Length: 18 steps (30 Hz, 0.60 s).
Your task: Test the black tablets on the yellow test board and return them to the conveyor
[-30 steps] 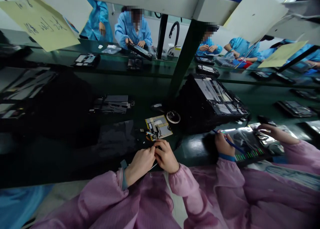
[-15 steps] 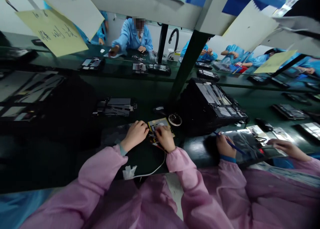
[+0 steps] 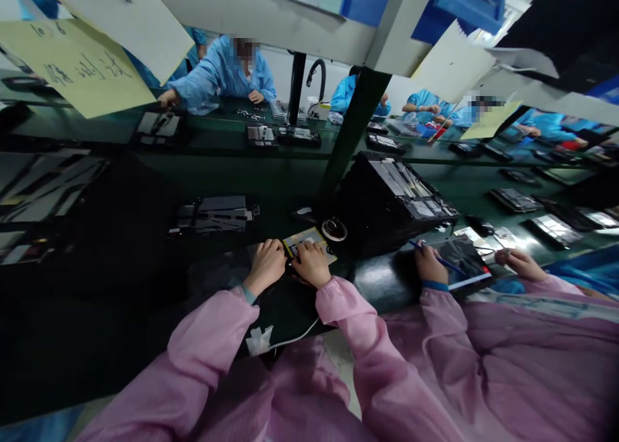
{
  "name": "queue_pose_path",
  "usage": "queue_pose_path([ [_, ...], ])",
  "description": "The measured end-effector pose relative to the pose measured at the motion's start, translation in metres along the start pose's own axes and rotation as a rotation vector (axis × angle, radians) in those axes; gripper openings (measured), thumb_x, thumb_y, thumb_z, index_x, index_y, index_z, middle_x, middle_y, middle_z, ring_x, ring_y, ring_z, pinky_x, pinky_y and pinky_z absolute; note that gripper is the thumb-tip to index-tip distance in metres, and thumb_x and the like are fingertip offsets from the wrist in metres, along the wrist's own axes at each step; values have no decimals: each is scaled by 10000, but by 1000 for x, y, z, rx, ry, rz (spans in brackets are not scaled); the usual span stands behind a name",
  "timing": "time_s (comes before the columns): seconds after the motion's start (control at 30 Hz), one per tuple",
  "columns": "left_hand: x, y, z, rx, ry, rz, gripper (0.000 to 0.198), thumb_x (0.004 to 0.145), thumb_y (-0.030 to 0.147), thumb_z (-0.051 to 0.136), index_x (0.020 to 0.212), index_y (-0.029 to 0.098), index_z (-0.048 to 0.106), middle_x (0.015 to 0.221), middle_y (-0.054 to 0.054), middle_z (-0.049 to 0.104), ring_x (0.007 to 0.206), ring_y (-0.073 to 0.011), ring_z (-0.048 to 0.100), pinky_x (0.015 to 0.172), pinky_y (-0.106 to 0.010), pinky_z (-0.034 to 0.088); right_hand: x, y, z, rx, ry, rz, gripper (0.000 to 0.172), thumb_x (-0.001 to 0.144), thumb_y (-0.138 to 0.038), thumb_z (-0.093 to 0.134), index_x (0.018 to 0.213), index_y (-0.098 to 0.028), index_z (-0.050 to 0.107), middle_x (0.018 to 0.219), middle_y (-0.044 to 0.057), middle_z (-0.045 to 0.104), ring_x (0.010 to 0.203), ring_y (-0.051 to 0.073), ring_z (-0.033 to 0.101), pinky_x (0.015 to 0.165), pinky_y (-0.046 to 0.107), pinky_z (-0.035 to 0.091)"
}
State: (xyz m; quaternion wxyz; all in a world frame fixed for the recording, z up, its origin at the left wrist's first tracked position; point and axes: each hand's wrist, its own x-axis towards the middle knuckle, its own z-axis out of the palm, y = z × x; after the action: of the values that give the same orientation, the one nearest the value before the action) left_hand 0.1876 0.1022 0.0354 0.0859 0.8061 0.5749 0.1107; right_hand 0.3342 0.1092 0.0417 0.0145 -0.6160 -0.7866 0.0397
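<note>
At the middle of the dark green bench lies a flat grey panel with yellow edges (image 3: pixel 319 241), its lower left part covered by my fingers. My right hand (image 3: pixel 313 263) is closed over that lower part, fingertips pointing down and to the left. Close beside it, my left hand (image 3: pixel 267 265) has its fingers curled together at the panel's left side. Whatever is between the fingers of either hand is hidden. A white cable (image 3: pixel 302 334) runs from beneath my right wrist to a crumpled piece of clear tape (image 3: pixel 260 340) at the bench's front edge.
Behind my hands are a round ring-like roll (image 3: pixel 334 229) and a mouse (image 3: pixel 304 214). Opened flat devices (image 3: pixel 213 214) lie to the left; a tall stack of them (image 3: pixel 401 184) stands right. A co-worker's hand (image 3: pixel 432 263) holds a blue tool nearby. A post (image 3: pixel 355 123) rises behind.
My right hand has moved from over the panel down and left, nearer my left hand. More of the panel's right part shows. The camera view has shifted slightly.
</note>
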Motion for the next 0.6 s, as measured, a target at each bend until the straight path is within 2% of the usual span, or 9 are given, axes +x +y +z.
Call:
queue_pose_path([
  [0.17, -2, -2, 3, -18, 16, 13, 219, 829, 147, 467, 882, 126, 678, 1017, -144, 602, 1015, -271, 501, 845, -417, 379, 4, -12, -7, -34, -59, 9, 351, 812, -305, 540, 1110, -142, 629, 1121, 154, 618, 1054, 299, 542, 881, 407, 394],
  [0.3, -1, -1, 6, -53, 45, 36, 186, 790, 110, 493, 808, 141, 675, 1002, -138, 611, 1012, -272, 526, 849, -413, 406, 13, -18, -12, -37, -97, 17, 318, 774, -267, 575, 1046, -134, 671, 1094, 181, 640, 1049, 326, 568, 899, 454, 390],
  [0.4, -5, 2, -3, -99, 106, 33, 160, 829, 157, 497, 801, 158, 655, 1012, -120, 615, 1016, -252, 549, 886, -393, 430, 17, -15, -19, -7, -103, 15, 263, 775, -255, 582, 983, -132, 685, 1050, 179, 659, 1000, 314, 605, 844, 413, 430],
  [0.5, -31, -9, -24, -161, 226, 3, 212, 912, 287, 439, 928, 170, 615, 1135, -115, 583, 1104, -230, 530, 978, -376, 414, 10, -7, -30, 51, -62, -16, 248, 870, -241, 474, 1005, -143, 658, 1019, 142, 670, 921, 240, 639, 785, 327, 454],
  [0.6, -87, -48, -39, -276, 429, -101, 304, 931, 392, 398, 1095, 176, 535, 1205, -118, 564, 1158, -227, 517, 1024, -385, 398, -2, -7, -39, 116, -3, -112, 278, 931, -192, 375, 1078, -174, 609, 1051, 76, 665, 953, 151, 625, 830, 241, 434],
])
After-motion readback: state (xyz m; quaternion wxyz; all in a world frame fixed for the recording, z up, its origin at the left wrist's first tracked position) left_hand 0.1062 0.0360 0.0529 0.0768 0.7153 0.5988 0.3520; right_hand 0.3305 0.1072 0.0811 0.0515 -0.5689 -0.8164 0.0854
